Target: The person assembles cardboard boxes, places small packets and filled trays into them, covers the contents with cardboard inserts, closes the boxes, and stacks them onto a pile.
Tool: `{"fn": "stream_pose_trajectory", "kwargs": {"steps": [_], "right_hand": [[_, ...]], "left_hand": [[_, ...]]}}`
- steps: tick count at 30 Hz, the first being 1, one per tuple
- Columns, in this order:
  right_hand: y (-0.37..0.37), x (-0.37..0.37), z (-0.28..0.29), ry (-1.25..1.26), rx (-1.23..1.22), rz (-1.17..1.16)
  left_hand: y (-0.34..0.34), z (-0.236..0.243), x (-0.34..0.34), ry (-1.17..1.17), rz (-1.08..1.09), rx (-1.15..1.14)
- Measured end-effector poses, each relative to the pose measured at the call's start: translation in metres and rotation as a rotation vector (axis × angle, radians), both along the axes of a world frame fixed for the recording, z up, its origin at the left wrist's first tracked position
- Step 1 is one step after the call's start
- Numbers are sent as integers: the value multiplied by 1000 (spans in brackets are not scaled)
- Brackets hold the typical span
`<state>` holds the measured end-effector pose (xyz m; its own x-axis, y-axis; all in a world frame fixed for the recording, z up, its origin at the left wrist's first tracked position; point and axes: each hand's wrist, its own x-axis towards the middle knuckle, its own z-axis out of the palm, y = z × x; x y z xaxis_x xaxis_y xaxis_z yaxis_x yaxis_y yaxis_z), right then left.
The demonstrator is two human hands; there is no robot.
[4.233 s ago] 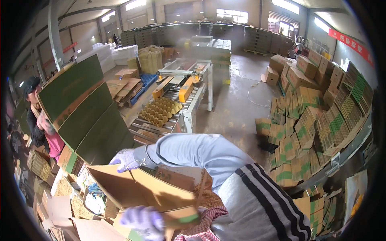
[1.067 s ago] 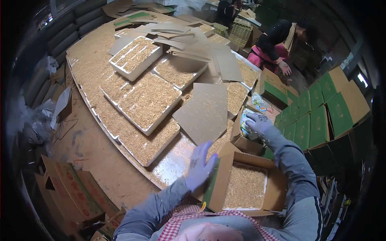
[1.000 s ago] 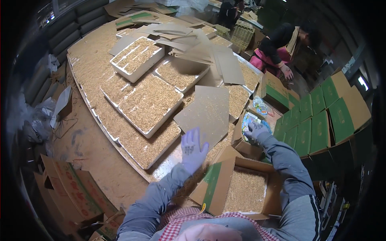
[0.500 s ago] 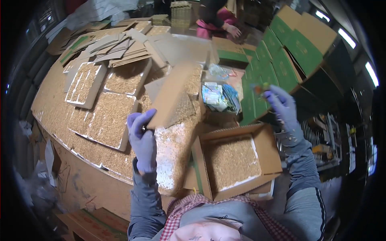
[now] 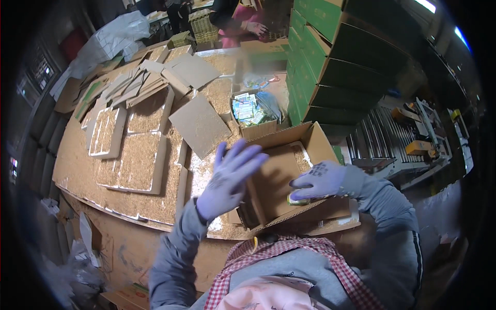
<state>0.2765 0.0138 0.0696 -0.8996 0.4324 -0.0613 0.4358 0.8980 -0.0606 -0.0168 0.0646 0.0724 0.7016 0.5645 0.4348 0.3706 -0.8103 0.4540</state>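
Note:
In front of me stands an open cardboard box (image 5: 320,143), where a flat cardboard sheet (image 5: 276,165) covers most of a white tray of tan shavings-like flakes (image 5: 301,152). My right hand (image 5: 324,180), in a pale purple glove, reaches into the box. Its fingers pinch a small green and yellow packet (image 5: 297,200) at the sheet's near right part. Over the box's left wall, my gloved left hand (image 5: 227,181) is raised with fingers spread, holding nothing.
Left of the box, flake-filled white trays (image 5: 135,165) cover the table, with loose cardboard sheets (image 5: 200,125) on some. Beyond it sits a carton of colourful packets (image 5: 253,109). Green cartons (image 5: 305,67) are stacked behind right, near a roller conveyor (image 5: 380,134). A co-worker's gloved hand (image 5: 256,29) shows at the back.
The cardboard sheet has left my left hand and lies in the box. My right hand has come down from the upper right into the box with the small packet. The view has shifted.

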Motion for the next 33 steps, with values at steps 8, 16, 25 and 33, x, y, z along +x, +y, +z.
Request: {"fn": "stream_pose_trajectory", "kwargs": {"steps": [8, 16, 25, 33], "right_hand": [[-61, 162, -185, 1441, -1609, -845], [-25, 89, -105, 2160, -995, -729], [73, 256, 217, 1952, -491, -15], [117, 330, 262, 1787, -451, -128]], "left_hand": [[-76, -173, -15, -663, 567, -1033], [-63, -43, -60, -179, 459, -167], [110, 248, 114, -505, -125, -26], [158, 313, 257, -712, -475, -931]]}}
